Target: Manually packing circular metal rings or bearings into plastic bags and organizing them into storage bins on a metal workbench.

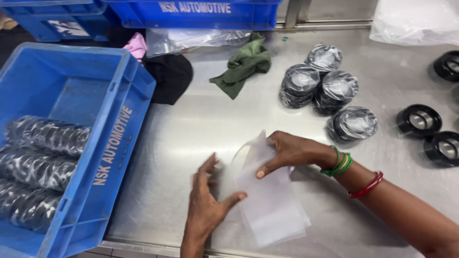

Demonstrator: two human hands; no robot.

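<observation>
Your right hand (291, 152) pinches the top of the clear bags (267, 200) at lower centre of the frame; your left hand (206, 200) lies open, thumb touching their left edge, on the table (191, 129).

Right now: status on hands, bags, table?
Left hand flat, fingers spread, thumb on clear plastic bags. Right hand pinching the top bag. Wrapped black rings and bare black rings sit apart; nothing obstructing.
</observation>
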